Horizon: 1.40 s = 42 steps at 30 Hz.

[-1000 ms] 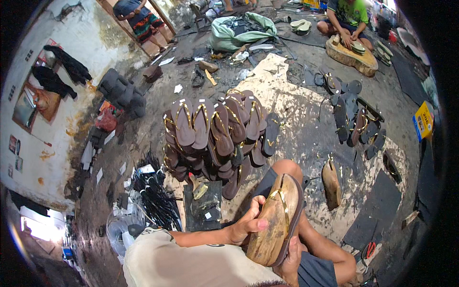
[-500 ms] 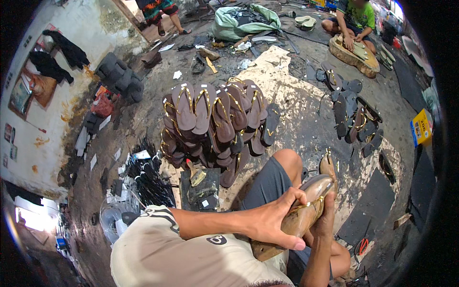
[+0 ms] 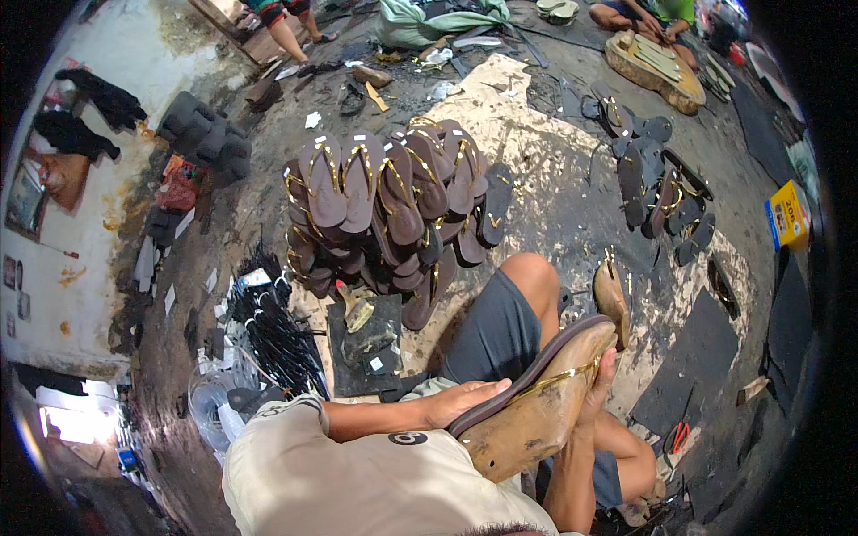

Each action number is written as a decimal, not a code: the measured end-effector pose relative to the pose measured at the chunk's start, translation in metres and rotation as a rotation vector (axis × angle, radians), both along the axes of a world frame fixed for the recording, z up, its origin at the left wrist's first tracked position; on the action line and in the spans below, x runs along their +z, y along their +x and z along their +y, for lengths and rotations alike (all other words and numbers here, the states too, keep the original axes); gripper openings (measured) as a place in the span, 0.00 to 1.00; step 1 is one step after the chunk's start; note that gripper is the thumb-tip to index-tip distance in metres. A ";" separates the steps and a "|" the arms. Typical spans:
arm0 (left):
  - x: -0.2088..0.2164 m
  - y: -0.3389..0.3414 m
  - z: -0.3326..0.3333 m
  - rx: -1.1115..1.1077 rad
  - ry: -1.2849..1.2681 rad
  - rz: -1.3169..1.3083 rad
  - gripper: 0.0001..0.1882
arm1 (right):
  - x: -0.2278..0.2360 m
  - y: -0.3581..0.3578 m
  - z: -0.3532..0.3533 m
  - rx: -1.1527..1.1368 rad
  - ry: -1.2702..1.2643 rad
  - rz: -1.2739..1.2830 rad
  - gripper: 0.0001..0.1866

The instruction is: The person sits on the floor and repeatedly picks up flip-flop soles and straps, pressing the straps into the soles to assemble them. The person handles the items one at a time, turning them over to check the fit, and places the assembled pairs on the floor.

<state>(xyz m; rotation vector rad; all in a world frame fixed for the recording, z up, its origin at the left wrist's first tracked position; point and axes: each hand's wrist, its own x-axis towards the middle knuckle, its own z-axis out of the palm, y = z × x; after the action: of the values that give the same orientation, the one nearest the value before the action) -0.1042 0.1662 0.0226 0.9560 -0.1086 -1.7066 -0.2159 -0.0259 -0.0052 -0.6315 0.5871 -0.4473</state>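
A wooden shoe last rests tilted across my lap. A dark brown sandal lies against it, sole edge up, with its gold strap stretched over the wood. My left hand grips the sandal's near end, thumb along the sole edge and the other fingers mostly hidden. My right hand is wrapped round the far right side of the last, near the strap. Just beyond, a second wooden last with gold strap pieces stands by my knee.
A pile of brown sandals lies ahead, with a bundle of black straps at left. More dark sandals are scattered at right, above red-handled scissors. A person sits behind a wood block; another person's legs stand far left.
The last has been turned, so the sandal's sole edge now shows. My left hand has moved from the top of the last to the sandal's near end. The view has shifted slightly.
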 end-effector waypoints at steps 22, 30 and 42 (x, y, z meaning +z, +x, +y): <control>0.065 0.026 -0.103 0.400 -0.441 -0.274 0.58 | 0.008 -0.033 0.026 0.233 0.017 -0.196 0.34; 0.017 0.037 -0.131 0.229 -0.461 -0.079 0.48 | 0.042 -0.026 0.021 0.057 0.141 -0.320 0.41; 0.000 0.031 -0.122 0.025 -0.365 -0.594 0.39 | 0.006 -0.012 -0.002 -0.069 -0.142 0.008 0.36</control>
<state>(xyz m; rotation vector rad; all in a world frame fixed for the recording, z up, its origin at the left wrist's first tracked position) -0.0731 0.0438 0.0231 1.1449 -0.7670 -1.2713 -0.2281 -0.0283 0.0012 -0.7500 0.5898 -0.5546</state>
